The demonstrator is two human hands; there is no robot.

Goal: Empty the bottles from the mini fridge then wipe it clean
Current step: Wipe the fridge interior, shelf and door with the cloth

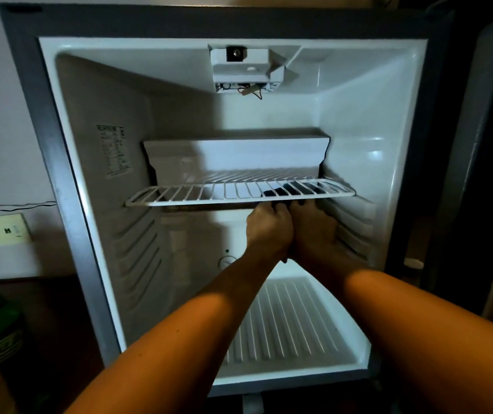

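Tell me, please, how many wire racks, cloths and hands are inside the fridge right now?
Wire racks: 2, the upper shelf and the floor rack
Dark cloth: 1
Hands: 2, the left hand and the right hand
Total: 5

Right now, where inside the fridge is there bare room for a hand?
Free: left half of the wire shelf, and the floor rack under the forearms. Crowded: the shelf's right front, where the left hand and right hand meet at a dark cloth.
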